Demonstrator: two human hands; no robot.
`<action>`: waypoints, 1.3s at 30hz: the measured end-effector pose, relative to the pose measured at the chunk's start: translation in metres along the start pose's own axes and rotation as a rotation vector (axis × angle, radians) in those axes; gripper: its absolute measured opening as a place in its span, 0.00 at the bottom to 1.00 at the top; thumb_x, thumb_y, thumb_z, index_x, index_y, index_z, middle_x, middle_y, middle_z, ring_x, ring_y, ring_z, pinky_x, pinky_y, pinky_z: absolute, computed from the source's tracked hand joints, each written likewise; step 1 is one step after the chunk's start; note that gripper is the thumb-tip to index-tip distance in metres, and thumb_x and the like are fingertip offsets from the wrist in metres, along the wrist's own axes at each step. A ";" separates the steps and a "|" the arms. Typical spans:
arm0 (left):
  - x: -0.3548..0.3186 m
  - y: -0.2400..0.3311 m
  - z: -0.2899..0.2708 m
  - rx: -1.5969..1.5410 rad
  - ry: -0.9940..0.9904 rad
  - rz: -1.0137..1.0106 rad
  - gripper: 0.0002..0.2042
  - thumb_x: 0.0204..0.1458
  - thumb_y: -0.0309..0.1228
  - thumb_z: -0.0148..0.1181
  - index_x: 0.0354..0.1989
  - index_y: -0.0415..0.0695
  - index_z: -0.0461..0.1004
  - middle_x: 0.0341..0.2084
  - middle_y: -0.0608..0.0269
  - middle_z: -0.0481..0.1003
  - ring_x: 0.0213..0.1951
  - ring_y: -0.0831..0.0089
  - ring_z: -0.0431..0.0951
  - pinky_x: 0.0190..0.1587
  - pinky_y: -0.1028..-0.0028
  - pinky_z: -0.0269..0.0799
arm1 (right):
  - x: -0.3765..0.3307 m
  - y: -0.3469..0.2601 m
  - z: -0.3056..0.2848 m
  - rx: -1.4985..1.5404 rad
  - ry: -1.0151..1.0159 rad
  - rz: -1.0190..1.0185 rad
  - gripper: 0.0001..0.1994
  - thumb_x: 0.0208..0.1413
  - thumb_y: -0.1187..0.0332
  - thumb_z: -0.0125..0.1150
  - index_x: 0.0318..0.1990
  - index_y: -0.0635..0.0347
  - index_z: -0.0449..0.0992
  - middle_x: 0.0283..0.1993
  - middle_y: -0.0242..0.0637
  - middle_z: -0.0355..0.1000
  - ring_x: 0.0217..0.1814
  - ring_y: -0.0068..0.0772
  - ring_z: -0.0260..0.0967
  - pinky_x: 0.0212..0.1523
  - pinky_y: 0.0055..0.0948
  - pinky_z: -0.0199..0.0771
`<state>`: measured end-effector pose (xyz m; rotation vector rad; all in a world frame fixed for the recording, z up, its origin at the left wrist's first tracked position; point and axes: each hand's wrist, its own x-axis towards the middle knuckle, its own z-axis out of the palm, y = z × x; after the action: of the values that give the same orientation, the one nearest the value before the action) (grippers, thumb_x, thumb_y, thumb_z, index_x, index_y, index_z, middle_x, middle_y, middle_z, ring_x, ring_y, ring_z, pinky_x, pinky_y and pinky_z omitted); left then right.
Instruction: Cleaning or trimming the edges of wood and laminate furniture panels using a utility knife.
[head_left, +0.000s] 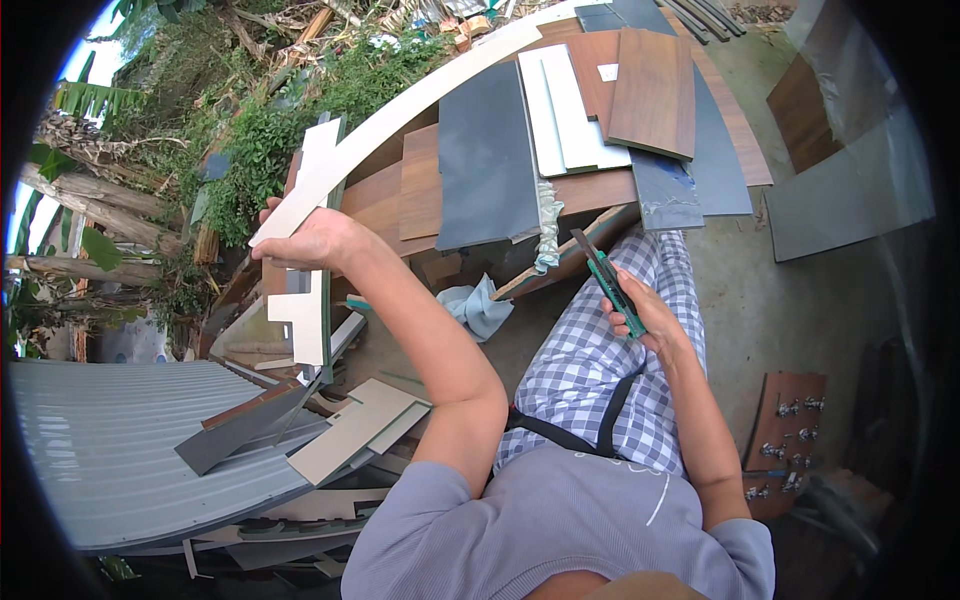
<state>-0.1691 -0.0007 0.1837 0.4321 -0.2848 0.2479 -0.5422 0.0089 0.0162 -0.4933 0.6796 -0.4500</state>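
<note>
My left hand (318, 242) is closed around the near end of a long, narrow cream board strip (400, 130), which stretches away to the upper right over a pile of panels. In my right hand (650, 312), above my checked trousers, is a green utility knife (614, 288) with its blade out, pointing up and left. The blade does not touch the strip. Below the strip lie a dark grey panel (488, 150), white boards (575, 125) and a brown wood-grain board (650, 90).
A light blue cloth (477, 308) hangs beneath the pile. Cream offcuts (355, 430) lie by a corrugated metal sheet (110, 440) at the left. A grey panel (850, 190) leans at the right, near a brown panel with metal fittings (785, 430). Plants (370, 85) grow beyond the pile.
</note>
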 end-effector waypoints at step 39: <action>0.013 0.090 -0.241 0.192 0.657 -1.098 0.37 0.56 0.35 0.53 0.66 0.41 0.34 0.60 0.40 0.49 0.57 0.42 0.61 0.59 0.49 0.59 | -0.014 -0.001 -0.040 0.129 -0.033 -0.102 0.16 0.64 0.52 0.41 0.50 0.52 0.63 0.31 0.33 0.61 0.23 0.19 0.55 0.19 0.16 0.56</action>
<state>-0.1310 0.1877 0.0124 0.6111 0.6346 -0.6631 -0.5790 0.0046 -0.0033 -0.4136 0.5912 -0.5768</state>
